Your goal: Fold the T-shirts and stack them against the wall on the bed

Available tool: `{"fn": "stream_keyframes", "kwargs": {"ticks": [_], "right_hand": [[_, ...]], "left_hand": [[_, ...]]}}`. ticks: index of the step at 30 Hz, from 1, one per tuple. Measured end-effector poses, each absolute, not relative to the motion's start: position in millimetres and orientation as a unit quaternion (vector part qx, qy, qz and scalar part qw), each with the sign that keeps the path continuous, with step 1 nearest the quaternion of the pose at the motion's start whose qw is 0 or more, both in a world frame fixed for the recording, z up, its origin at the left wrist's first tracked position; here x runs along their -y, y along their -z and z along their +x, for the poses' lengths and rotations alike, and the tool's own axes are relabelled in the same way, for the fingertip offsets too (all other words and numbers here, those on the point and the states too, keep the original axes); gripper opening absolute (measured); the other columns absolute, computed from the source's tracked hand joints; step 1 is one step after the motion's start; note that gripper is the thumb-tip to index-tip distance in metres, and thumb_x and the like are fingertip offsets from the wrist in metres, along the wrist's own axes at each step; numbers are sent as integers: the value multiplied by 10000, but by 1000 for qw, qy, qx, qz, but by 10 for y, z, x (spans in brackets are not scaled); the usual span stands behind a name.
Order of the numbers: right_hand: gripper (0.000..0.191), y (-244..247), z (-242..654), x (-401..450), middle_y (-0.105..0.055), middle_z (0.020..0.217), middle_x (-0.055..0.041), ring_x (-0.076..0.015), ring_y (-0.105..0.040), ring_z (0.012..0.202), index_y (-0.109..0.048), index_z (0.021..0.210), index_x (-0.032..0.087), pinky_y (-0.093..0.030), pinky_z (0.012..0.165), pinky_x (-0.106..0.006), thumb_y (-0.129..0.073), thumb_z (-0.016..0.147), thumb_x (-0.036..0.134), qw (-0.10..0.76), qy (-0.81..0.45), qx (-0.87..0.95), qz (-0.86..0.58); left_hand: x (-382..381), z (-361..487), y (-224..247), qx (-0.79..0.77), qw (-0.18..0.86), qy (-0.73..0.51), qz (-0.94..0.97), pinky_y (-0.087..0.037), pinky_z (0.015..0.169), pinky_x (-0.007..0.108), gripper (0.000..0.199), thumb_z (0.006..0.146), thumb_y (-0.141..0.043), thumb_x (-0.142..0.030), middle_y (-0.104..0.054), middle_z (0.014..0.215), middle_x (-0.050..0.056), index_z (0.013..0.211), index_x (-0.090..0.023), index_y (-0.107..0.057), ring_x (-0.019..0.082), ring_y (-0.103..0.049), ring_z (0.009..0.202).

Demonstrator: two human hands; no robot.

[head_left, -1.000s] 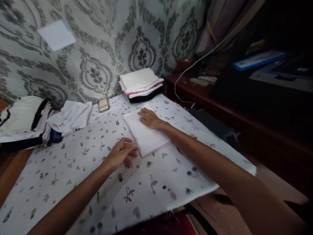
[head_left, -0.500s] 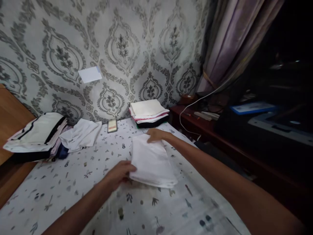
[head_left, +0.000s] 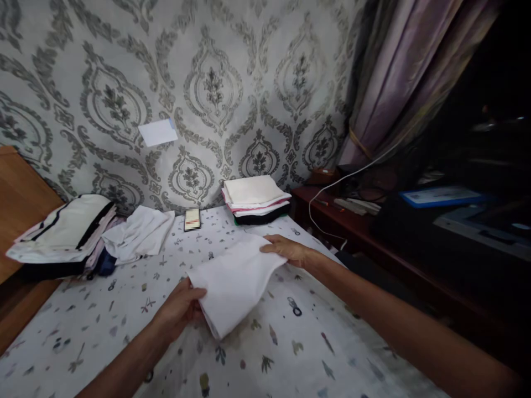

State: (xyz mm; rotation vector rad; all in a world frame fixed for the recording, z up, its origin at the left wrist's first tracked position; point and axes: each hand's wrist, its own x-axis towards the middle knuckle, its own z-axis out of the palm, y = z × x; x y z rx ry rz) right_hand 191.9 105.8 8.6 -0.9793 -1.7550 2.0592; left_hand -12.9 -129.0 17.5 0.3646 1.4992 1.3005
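A white folded garment [head_left: 236,279], its exact kind unclear, hangs between both hands just over the patterned bedsheet [head_left: 290,348]. My left hand [head_left: 180,307] pinches its left corner, thumb on top and fingers underneath. At the far right corner, my right hand [head_left: 286,250] grips the cloth with the thumb above. The garment's lower corner droops toward the sheet; whether it touches is hard to tell. Behind it, close to the wall, sits a neat stack of folded clothes [head_left: 257,190], cream on top with pink, white and black layers below.
At the left lie a taller pile of folded clothes [head_left: 66,226] and a loosely crumpled white garment [head_left: 139,235]. A small framed card [head_left: 192,219] rests by the wall. To the right stands a dark red table [head_left: 315,202] with a white cable [head_left: 311,207] hanging over its edge.
The white garment has been lifted and turned, its near edge now drooping to a corner. My left hand moved left and slightly down; my right hand moved right and slightly down.
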Motion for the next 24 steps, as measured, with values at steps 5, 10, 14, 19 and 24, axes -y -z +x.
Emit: {"fn": "stream_keyframes", "kwargs": {"ticks": [5, 10, 14, 19, 24], "right_hand": [[342, -387, 2049, -1512, -752, 837, -66, -191, -671, 689, -709, 970, 166, -537, 622, -280, -786, 659, 286, 283, -666, 607, -328], [371, -769, 1993, -2284, -722, 774, -32, -168, -619, 649, -724, 1037, 150, -493, 598, -269, -731, 692, 286, 435, -486, 651, -388], [386, -927, 1835, -2905, -721, 849, -23, -167, -622, 710, -723, 1086, 145, -491, 661, -277, -681, 720, 260, 467, -406, 660, -426], [339, -690, 1597, -3451, -731, 1007, -70, -235, -652, 937, -719, 1060, 144, -507, 809, -307, -654, 731, 194, 435, -311, 674, -510], [390, -321, 1500, -3603, -717, 1144, -125, -297, -616, 1121, -707, 1103, 137, -472, 966, -353, -684, 715, 160, 350, -247, 700, -571]], "left_hand": [[539, -330, -596, -602, 462, -597, 260, -557, 580, 262, 470, 611, -725, -100, -756, 917, 67, 1067, -171, -636, 193, -707, 704], [-658, -476, -1067, -584, 367, -657, 303, -541, 573, 240, 403, 626, -638, -20, -732, 794, 29, 1001, -168, -638, 163, -682, 652], [-1502, -597, -1215, -597, 329, -666, 303, -537, 582, 235, 426, 689, -624, -1, -696, 762, 2, 1071, -187, -618, 160, -676, 667], [-2166, -719, -888, -638, 323, -630, 303, -577, 712, 303, 313, 836, -642, -75, -702, 938, 45, 1131, -180, -627, 190, -688, 847], [-2416, -852, -346, -674, 343, -580, 305, -564, 896, 449, 386, 951, -616, -379, -612, 1272, 103, 1273, -169, -584, 230, -637, 1072]]}}
